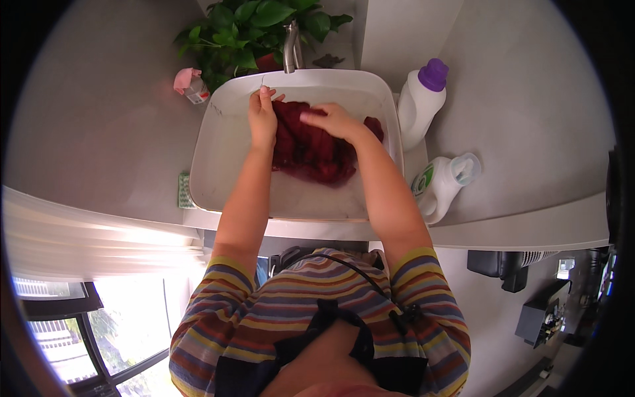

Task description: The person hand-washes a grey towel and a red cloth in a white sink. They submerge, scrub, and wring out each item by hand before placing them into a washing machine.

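Note:
A dark red wet cloth [317,154] lies bunched in the water of a white rectangular washbasin [228,188]. At the cloth's upper left edge, my left hand [263,116] grips it, thumb raised and some fingers hidden behind. My right hand [332,120] rests over the top of the cloth, its fingers curved and slightly blurred; whether it grips the fabric is unclear. A small fold of red cloth shows to the right of my right wrist. Above the basin's back rim stands a metal faucet [290,49].
Right of the basin stand a white bottle with a purple cap [434,74] and a white handled bottle with a clear cap [446,183]. A leafy green plant [238,30] is behind, a small pink-topped bottle [192,87] at left, and a green patterned packet [185,191] near the front left.

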{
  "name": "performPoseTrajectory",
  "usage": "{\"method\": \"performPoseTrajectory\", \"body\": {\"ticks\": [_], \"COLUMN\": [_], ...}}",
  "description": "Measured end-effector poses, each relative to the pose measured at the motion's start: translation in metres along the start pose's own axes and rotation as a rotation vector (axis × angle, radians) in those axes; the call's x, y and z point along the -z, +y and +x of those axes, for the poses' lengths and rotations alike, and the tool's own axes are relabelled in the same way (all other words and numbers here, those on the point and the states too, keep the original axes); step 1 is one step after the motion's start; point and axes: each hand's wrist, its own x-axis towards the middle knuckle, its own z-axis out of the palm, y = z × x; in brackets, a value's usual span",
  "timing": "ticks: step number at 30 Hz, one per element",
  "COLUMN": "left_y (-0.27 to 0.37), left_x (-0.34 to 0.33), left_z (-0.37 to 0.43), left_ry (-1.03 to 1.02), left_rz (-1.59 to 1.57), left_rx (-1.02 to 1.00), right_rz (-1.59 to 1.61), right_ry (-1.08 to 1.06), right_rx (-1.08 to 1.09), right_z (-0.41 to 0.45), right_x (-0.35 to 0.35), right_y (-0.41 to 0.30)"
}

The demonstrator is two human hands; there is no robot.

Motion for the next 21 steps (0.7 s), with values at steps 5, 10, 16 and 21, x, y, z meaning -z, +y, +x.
{"method": "performPoseTrajectory", "body": {"ticks": [5, 10, 16, 21], "left_y": [-0.008, 0.017, 0.020, -0.016], "left_x": [0.008, 0.007, 0.007, 0.016], "left_z": [-0.011, -0.013, -0.008, 0.005], "left_ry": [-0.568, -0.845, -0.457, -0.303], "left_rz": [0.650, 1.068, -0.219, -0.523], "left_rx": [0.208, 0.223, 0.672, 0.615], "right_rz": [0.933, 0.942, 0.059, -0.233], "right_ry": [0.145, 0.369, 0.551, 0.166], "right_rx": [-0.002, -0.057, 0.171, 0.203], "right_z": [0.008, 0.013, 0.017, 0.001], "right_x": [0.006, 0.014, 0.007, -0.016], "right_y": [0.008, 0.019, 0.022, -0.001]}}
